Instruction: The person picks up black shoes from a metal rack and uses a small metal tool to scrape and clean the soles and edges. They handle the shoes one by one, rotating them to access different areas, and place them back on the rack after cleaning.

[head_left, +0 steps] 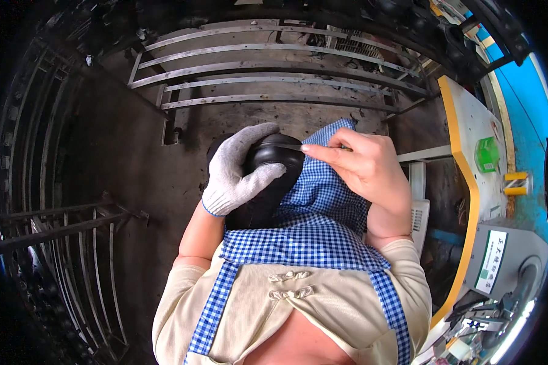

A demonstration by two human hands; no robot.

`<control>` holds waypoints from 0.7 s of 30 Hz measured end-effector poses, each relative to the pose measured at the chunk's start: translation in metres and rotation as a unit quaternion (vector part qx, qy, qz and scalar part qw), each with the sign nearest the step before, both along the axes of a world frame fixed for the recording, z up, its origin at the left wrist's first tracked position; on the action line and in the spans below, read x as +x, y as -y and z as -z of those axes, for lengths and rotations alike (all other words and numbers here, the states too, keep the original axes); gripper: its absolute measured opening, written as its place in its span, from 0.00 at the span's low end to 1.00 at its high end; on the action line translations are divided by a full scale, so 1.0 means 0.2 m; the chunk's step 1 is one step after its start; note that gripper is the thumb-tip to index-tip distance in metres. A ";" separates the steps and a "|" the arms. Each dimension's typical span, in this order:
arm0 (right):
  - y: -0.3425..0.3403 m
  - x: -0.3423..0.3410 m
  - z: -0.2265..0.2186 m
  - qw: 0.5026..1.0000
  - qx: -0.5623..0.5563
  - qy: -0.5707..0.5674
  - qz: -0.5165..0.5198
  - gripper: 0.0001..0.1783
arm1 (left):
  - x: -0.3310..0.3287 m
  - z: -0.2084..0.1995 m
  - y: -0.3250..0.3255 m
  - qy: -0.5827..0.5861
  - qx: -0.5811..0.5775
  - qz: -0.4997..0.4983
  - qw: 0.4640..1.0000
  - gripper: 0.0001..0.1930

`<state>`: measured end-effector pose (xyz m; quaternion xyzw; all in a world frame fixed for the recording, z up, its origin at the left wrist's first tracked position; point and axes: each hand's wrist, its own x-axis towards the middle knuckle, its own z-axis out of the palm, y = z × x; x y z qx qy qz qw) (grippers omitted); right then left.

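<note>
My left hand point(234, 164), in a whitish knitted glove, is wrapped round a shiny black rounded thing point(275, 159) that looks like the toe of a shoe. It is held over my lap, above the blue-and-white checked apron point(323, 213). My bare right hand point(371, 163) is closed in a pinch with its index finger stretched along a thin metal tool point(281, 145). The tool's narrow end lies over the top of the black shoe, pointing left. Its handle is mostly hidden inside my right hand, so I cannot tell its exact kind.
Ahead stands a low metal rack point(274, 67) with long bars. Another barred rack point(85, 261) is at the left. On my right is a yellow-edged worktable point(469, 121), with a green container point(487, 154), a yellow-ended roll point(517, 184) and a grey machine housing point(508, 252) beside it.
</note>
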<state>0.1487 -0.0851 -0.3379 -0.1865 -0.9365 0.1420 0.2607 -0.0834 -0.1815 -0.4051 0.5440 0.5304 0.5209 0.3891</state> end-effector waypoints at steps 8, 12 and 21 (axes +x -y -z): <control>-0.01 0.07 0.02 1.000 -0.017 0.012 0.011 0.20 | -0.01 0.00 0.00 -0.011 0.004 -0.001 1.000 0.37; 0.02 0.00 0.01 1.000 0.001 0.006 0.014 0.20 | 0.00 0.00 -0.01 -0.015 -0.001 0.001 1.000 0.37; -0.02 0.08 0.03 1.000 -0.017 0.012 0.012 0.21 | -0.01 0.01 -0.01 -0.015 -0.005 -0.010 1.000 0.38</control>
